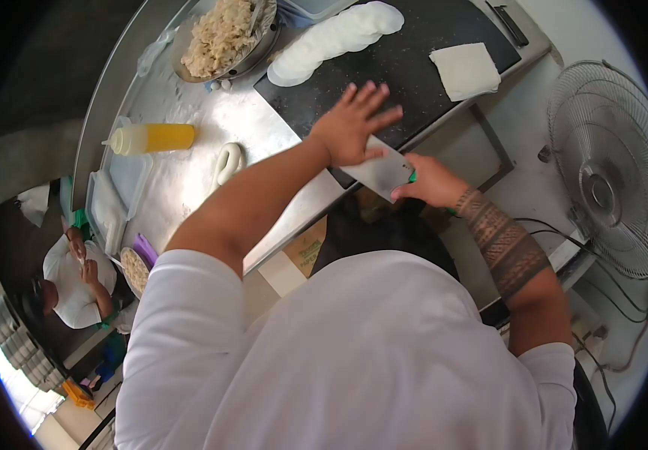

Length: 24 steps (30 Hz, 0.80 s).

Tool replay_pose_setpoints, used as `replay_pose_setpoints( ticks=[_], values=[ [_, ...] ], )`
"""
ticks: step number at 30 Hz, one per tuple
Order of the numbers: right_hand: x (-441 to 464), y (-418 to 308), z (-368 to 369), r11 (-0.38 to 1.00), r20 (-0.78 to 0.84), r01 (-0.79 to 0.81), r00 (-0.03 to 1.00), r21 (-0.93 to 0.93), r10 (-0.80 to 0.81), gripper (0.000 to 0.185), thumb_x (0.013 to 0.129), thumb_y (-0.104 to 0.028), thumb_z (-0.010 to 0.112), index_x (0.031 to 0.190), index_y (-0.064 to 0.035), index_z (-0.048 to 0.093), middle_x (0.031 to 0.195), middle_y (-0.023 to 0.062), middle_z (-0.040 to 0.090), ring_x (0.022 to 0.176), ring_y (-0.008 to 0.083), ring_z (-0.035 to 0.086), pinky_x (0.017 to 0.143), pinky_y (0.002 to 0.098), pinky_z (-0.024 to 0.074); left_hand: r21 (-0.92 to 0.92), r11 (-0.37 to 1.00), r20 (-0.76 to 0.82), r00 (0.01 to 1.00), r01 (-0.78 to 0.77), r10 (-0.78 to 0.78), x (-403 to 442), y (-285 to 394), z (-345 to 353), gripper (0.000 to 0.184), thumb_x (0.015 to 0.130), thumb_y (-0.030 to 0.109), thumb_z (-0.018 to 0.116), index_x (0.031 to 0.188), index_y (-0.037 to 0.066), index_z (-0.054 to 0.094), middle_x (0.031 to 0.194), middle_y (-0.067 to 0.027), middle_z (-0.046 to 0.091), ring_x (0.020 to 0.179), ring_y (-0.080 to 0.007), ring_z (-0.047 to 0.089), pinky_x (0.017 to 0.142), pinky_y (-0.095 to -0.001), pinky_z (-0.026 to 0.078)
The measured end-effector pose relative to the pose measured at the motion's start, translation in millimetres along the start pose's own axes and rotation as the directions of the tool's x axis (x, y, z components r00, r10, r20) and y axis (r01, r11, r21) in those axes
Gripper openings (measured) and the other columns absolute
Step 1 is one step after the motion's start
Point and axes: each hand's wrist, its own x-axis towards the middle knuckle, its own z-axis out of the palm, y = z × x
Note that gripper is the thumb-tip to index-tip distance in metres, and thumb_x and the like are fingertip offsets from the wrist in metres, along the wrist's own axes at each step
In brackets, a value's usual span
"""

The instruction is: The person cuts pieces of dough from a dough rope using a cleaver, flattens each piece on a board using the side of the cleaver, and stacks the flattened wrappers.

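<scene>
With its fingers spread, my left hand (352, 127) is over the near edge of the black board (406, 82), its thumb side by a wide metal blade (381, 171). The blade's green handle (413, 177) is in my right hand (433, 182), just off the board's near edge. Overlapping thin white dough rounds (335, 41) lie in a row at the board's far side. A folded white cloth (465, 71) rests at its right end. On the metal table, a pan of pale filling (223, 37) stands left of the rounds.
A bottle of yellow liquid (168, 137), a coil of dough (228, 163) and a plastic container (110, 210) are on the metal table's left part. A large fan (605, 169) stands at right, with cables below. Another person (76, 277) is at far left.
</scene>
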Motion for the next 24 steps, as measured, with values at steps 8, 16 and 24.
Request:
replay_pose_setpoints(
  ticks=[8, 16, 24],
  values=[
    [-28, 32, 8, 0.994, 0.023, -0.080, 0.996, -0.078, 0.082, 0.069, 0.079, -0.039, 0.094, 0.126, 0.0015, 0.063, 0.109, 0.0268, 0.074, 0.107, 0.0440, 0.071, 0.091, 0.0492, 0.0552, -0.157, 0.986, 0.104, 0.993, 0.063, -0.047, 11, 56, 9, 0.089, 0.095, 0.067, 0.062, 0.170, 0.028, 0.034, 0.176, -0.0251, 0.020, 0.162, -0.0493, 0.020, 0.128, -0.0671, 0.015],
    [9, -11, -37, 0.958, -0.072, -0.033, 0.997, -0.285, 0.013, 0.072, 0.080, -0.043, 0.093, 0.124, 0.0042, 0.060, 0.113, 0.0288, 0.073, 0.110, 0.0464, 0.070, 0.094, 0.0514, 0.0553, 0.025, 0.997, -0.100, 0.993, 0.068, -0.065, 37, -2, 5, 0.087, 0.093, 0.067, 0.062, 0.167, 0.026, 0.040, 0.175, -0.0240, 0.025, 0.160, -0.0479, 0.024, 0.126, -0.0705, 0.017],
    [-1, -27, -5, 0.999, -0.120, 0.005, 0.993, 0.036, 0.000, 0.066, 0.082, -0.033, 0.092, 0.127, 0.0046, 0.063, 0.117, 0.0255, 0.073, 0.112, 0.0393, 0.072, 0.098, 0.0447, 0.0554, 0.091, 0.992, -0.061, 0.993, -0.092, 0.098, 27, -28, 11, 0.090, 0.093, 0.076, 0.058, 0.167, 0.028, 0.040, 0.176, -0.0224, 0.024, 0.161, -0.0477, 0.022, 0.128, -0.0669, 0.020]
  ],
)
